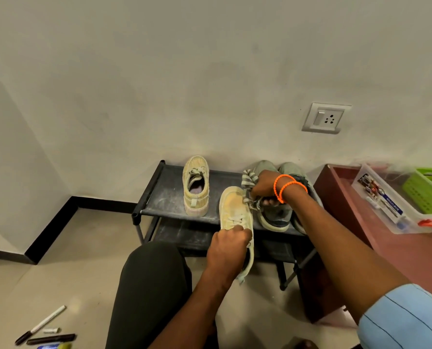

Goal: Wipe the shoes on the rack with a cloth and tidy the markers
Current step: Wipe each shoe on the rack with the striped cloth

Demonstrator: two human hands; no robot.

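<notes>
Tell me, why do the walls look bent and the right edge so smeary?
Head view: the wide-angle lens bows the skirting and walls; the green basket at the right edge is smeared; lighting is soft, with faint shadows behind the yellow shoe on the rack; no glare.

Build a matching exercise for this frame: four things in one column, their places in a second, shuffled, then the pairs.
Things:
1. striped cloth
2. yellow shoe being wiped
3. markers
4. second yellow shoe

Places:
A. on the floor, lower left
B. standing on the rack's top shelf
C. gripped in the right hand
D. held by the left hand in front of the rack

Pairs: 1-C, 2-D, 3-A, 4-B
</notes>
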